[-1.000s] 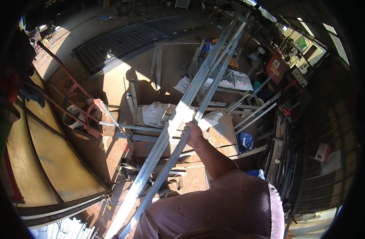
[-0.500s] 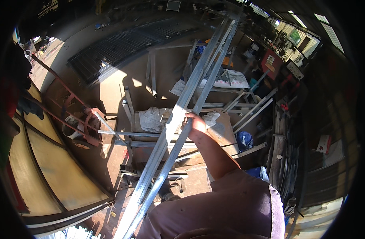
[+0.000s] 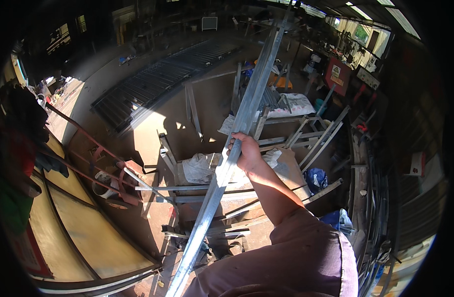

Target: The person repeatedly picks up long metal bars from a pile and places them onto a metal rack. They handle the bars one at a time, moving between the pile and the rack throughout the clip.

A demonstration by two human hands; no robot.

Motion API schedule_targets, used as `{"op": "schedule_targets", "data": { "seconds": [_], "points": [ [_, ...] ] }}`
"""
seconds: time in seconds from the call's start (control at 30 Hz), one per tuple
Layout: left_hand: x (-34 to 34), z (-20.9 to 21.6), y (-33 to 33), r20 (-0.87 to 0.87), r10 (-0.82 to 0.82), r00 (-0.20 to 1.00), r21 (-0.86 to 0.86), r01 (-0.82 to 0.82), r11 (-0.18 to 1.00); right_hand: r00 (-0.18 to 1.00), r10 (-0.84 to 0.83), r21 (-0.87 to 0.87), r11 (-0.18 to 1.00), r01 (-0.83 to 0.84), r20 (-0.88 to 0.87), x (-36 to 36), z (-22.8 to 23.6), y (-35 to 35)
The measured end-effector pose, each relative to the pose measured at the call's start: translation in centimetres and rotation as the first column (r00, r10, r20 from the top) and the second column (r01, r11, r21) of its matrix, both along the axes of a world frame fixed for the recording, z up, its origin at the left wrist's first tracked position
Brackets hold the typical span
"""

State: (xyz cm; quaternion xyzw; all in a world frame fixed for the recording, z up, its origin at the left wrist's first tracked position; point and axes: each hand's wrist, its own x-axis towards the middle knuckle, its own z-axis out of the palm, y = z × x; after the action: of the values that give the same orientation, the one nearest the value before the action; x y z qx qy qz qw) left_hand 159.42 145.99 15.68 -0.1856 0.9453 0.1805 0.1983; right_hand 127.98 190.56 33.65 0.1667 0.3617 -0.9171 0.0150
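Observation:
Long shiny metal bars point(image 3: 254, 89) run diagonally through the view, from the lower left up to the top centre. They lie close against one another in a narrow bundle. My right hand point(image 3: 245, 151) grips them near mid-length, its fingers curled over the side; the fingertips are partly hidden. My right arm, in a purple sleeve, reaches in from the lower right. My left hand is out of view. Beneath the bars, a crumpled pale cloth or sack point(image 3: 196, 168) lies by a brown sheet point(image 3: 289, 166).
Loose metal tubes and frames point(image 3: 207, 196) lie across the floor below. A red hand cart point(image 3: 95, 151) is at left beside yellow panels point(image 3: 71, 218). A dark slatted metal panel point(image 3: 152, 81) lies farther off. Blue bags point(image 3: 316, 180) and long bars point(image 3: 358, 173) are at right.
The gap between the bars has closed, so they now form one narrower bundle. My right hand has kept its grip on them. The whole view has shifted slightly.

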Motion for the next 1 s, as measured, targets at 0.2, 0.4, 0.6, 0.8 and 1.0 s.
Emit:
{"op": "schedule_targets", "data": {
  "seconds": [0.2, 0.4, 0.6, 0.8, 1.0],
  "points": [
    [-2.0, 1.0, 1.4, -0.008, -0.04, 0.999, 0.017, 0.04, 0.999, 1.0, -0.024, 0.049, 0.999, 0.024, 0.01, -4.9, 0.8, 0.9],
    [-2.9, 0.8, 1.7, -0.001, -0.064, 0.998, 0.038, 0.064, 0.997, 0.998, 0.053, 0.025, 0.998, -0.054, 0.045, -8.7, -2.5, -0.4],
    [-1.2, -0.4, 0.0, 0.039, -0.017, 0.999, 0.035, 0.016, 0.999, 0.983, 0.092, 0.081, 0.991, -0.106, 0.158, -9.7, -9.9, -2.8],
    [3.3, -3.5, -3.4, 0.125, 0.081, 0.989, 0.016, -0.084, 0.996, 0.948, 0.115, 0.074, 0.987, -0.143, 0.298, -6.9, -17.9, -4.2],
    [10.1, -5.6, -6.3, 0.235, 0.232, 0.944, -0.039, -0.23, 0.973, 0.894, 0.101, 0.095, 0.983, -0.158, 0.436, -2.6, -24.4, -6.7]
  ]
}}
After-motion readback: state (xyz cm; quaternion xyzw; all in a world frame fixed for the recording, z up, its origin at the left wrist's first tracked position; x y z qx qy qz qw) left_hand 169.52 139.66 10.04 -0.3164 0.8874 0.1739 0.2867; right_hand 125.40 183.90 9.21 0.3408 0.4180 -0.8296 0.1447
